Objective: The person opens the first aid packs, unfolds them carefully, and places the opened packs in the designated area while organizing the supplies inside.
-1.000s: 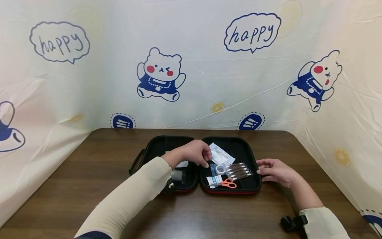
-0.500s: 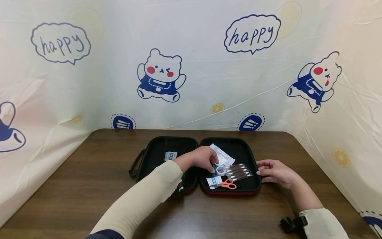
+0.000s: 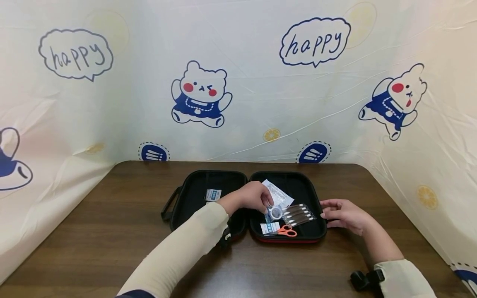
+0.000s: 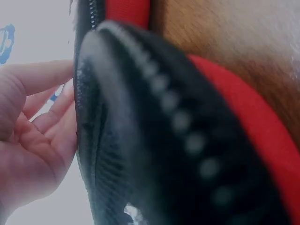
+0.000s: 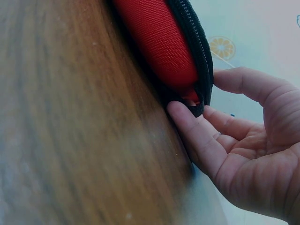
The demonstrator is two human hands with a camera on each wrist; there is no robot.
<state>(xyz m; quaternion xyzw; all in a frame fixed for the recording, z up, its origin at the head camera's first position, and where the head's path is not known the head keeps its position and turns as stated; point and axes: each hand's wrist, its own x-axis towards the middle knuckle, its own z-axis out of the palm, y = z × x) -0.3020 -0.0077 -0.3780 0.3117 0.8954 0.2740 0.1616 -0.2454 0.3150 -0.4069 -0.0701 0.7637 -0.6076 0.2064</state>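
A zip case with red outside and black lining [image 3: 309,188] lies unfolded on the table. My left hand [image 3: 250,196] reaches into its right half, thumb and fingers bent to pinch a small blue clear-wrapped packet [image 3: 268,217]. In the left wrist view the black zipped rim [image 4: 122,93] hides those fingertips. Touching the packet is a white tape roll [image 3: 275,213]; a bag of cotton swabs [image 3: 299,215] and a white paper packet [image 3: 277,193] lie nearby. Orange-handled scissors [image 3: 287,231] overlap a white-and-blue packet [image 3: 269,228]. My right hand [image 3: 344,214] grips the case's right edge, thumb at the zipper [image 5: 199,42].
Another white-and-blue packet [image 3: 213,195] sits in the case's left half, partly behind the left forearm. A carry handle [image 3: 170,203] sticks out on the left. Behind the brown table [image 3: 141,198] hangs a printed cloth [image 3: 246,82].
My left hand has moved right and down onto the blue packet. Packet, scissors and the white-and-blue packet beneath them have shifted slightly right. The right hand stays at the case edge.
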